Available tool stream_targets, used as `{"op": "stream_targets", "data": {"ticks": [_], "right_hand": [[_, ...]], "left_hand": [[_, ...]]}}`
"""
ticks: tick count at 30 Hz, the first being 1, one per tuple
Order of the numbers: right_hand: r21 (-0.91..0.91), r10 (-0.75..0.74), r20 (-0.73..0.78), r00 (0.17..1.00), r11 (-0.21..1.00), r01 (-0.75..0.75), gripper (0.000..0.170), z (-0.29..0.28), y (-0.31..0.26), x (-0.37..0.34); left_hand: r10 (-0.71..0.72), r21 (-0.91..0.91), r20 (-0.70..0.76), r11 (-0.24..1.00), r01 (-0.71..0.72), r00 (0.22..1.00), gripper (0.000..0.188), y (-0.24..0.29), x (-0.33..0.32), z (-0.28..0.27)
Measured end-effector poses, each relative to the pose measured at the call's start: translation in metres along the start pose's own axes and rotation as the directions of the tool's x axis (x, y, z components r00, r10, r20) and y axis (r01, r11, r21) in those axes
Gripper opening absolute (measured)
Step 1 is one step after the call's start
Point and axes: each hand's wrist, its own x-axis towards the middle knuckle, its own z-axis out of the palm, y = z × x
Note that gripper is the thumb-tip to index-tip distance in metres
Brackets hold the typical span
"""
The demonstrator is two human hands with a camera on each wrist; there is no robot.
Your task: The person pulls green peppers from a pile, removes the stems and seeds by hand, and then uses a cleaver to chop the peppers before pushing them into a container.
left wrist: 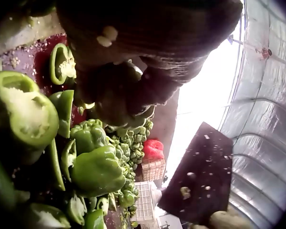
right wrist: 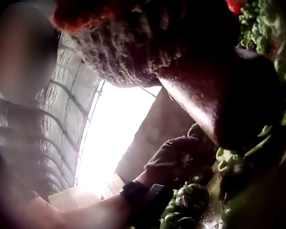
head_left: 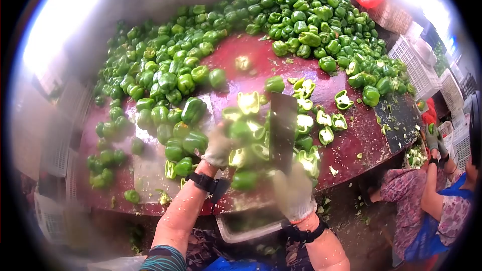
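My right hand (head_left: pixel 293 195), in a pale knitted glove, grips a broad cleaver (head_left: pixel 282 128) by its handle end, blade pointing away from me. The blade also shows in the left wrist view, a dark cleaver blade (left wrist: pixel 200 171) with pale bits stuck to it. My gloved left hand (head_left: pixel 217 145) holds a green bell pepper (head_left: pixel 240 130), blurred in the head view. In the left wrist view its fingers curl round the pepper in shadow. Cut pepper halves (head_left: pixel 248 103) with pale cores lie ahead and between the hands. A whole bell pepper (head_left: pixel 244 180) lies near the table's front edge.
Whole green peppers (head_left: pixel 170 80) pile along the left and back of the red table (head_left: pixel 236 50). More cut halves (head_left: pixel 325 135) lie right of the blade. White crates (head_left: pixel 414 65) stand at the right, near another person (head_left: pixel 437 195). Below the front edge sits a metal tray (head_left: pixel 246 233).
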Motion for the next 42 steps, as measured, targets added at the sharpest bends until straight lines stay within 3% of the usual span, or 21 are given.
{"op": "stream_targets", "data": {"ticks": [2, 3, 4, 5, 8, 9, 10, 12, 17, 20, 21, 22, 24, 26, 30, 34, 36, 38, 39, 40, 42], "right_hand": [[0.015, -0.043, -0.008, 0.999, 0.999, 0.043, 0.014, -0.013, -0.016, -0.002], [0.051, 0.004, 0.008, 1.000, 0.999, -0.004, 0.014, -0.018, -0.029, -0.001], [0.086, 0.049, 0.027, 0.998, 0.995, -0.051, 0.013, -0.020, -0.035, -0.001], [-0.140, -0.017, 0.194, 0.981, 0.989, 0.045, 0.014, -0.004, -0.015, -0.004], [-0.431, 0.217, 0.374, 0.902, 0.901, -0.038, 0.020, 0.039, 0.034, 0.018], [-0.475, 0.291, 0.372, 0.881, 0.876, -0.088, 0.022, 0.044, 0.035, 0.026], [-0.452, 0.372, 0.300, 0.878, 0.866, -0.212, 0.025, 0.043, 0.038, 0.028], [-0.379, 0.457, 0.371, 0.808, 0.869, -0.318, 0.028, 0.028, 0.027, 0.038], [-0.363, 0.479, 0.359, 0.801, 0.863, -0.353, 0.030, 0.033, 0.046, 0.044], [-0.342, 0.455, 0.366, 0.812, 0.877, -0.337, 0.030, 0.034, 0.046, 0.044], [-0.346, 0.455, 0.374, 0.808, 0.877, -0.334, 0.030, 0.035, 0.045, 0.043], [-0.351, 0.458, 0.380, 0.804, 0.875, -0.332, 0.030, 0.036, 0.043, 0.042], [-0.346, 0.440, 0.392, 0.808, 0.884, -0.314, 0.029, 0.036, 0.040, 0.042], [-0.335, 0.418, 0.377, 0.827, 0.894, -0.299, 0.028, 0.038, 0.040, 0.040], [-0.315, 0.381, 0.310, 0.871, 0.906, -0.284, 0.024, 0.029, 0.038, 0.035], [-0.322, 0.419, 0.262, 0.870, 0.887, -0.330, 0.020, 0.015, 0.028, 0.036], [-0.327, 0.384, 0.231, 0.894, 0.896, -0.300, 0.020, 0.008, 0.024, 0.036], [-0.275, 0.307, 0.195, 0.931, 0.929, -0.249, 0.020, 0.004, 0.023, 0.030], [-0.220, 0.247, 0.172, 0.953, 0.953, -0.207, 0.020, 0.003, 0.024, 0.024], [-0.164, 0.188, 0.150, 0.971, 0.973, -0.163, 0.020, 0.003, 0.022, 0.019], [-0.086, 0.270, 0.272, 0.924, 0.963, -0.256, 0.020, 0.005, 0.013, 0.009]], "left_hand": [[0.028, 0.060, -0.039, 0.998, -0.026, 0.999, 0.066, -0.017, 0.010, -0.003], [0.063, -0.012, -0.051, 0.998, -0.063, 0.997, 0.064, -0.013, 0.010, 0.003], [0.064, 0.060, -0.041, 0.996, -0.062, 0.997, 0.065, -0.009, 0.008, 0.007], [0.065, 0.130, -0.030, 0.990, -0.061, 0.997, 0.065, -0.005, 0.006, 0.013], [0.019, 0.189, -0.035, 0.982, -0.012, 0.999, 0.065, 0.053, -0.026, 0.051], [0.165, 0.407, -0.050, 0.904, -0.131, 0.985, 0.063, 0.036, -0.020, 0.038], [0.248, 0.659, -0.182, 0.749, -0.069, 0.952, 0.059, 0.010, -0.014, 0.026], [0.010, 0.436, -0.169, 0.898, 0.065, 0.986, 0.055, 0.054, -0.032, 0.016], [0.133, 0.409, -0.309, 0.912, 0.006, 0.942, 0.039, 0.012, -0.006, -0.049], [0.044, 0.373, -0.108, 0.928, -0.001, 0.993, 0.036, 0.030, -0.008, -0.032], [0.078, 0.597, -0.052, 0.802, -0.032, 0.996, 0.035, 0.015, -0.001, -0.031], [-0.025, 0.667, 0.005, 0.745, 0.015, 1.000, 0.037, 0.030, -0.005, -0.009], [0.134, 0.732, 0.095, 0.662, -0.161, 0.986, 0.041, -0.015, 0.013, 0.009], [0.046, 0.868, 0.151, 0.471, -0.154, 0.988, 0.049, -0.007, 0.019, 0.039], [-0.056, 0.919, 0.051, 0.392, -0.025, 0.997, 0.052, -0.034, 0.038, 0.066], [0.093, 0.949, 0.155, 0.261, -0.175, 0.983, 0.044, -0.070, 0.058, 0.061], [-0.017, 0.540, 0.081, 0.841, -0.029, 0.997, 0.036, -0.097, 0.075, 0.044], [0.003, 0.367, 0.023, 0.930, -0.011, 1.000, 0.036, -0.029, 0.038, 0.042], [-0.139, 0.000, -0.006, 0.990, 0.139, 0.990, 0.043, 0.003, 0.021, 0.041], [-0.060, 0.265, -0.028, 0.962, 0.065, 0.998, 0.048, 0.021, 0.008, 0.033], [-0.085, 0.201, -0.022, 0.976, 0.088, 0.996, 0.045, 0.012, -0.010, 0.006]]}}
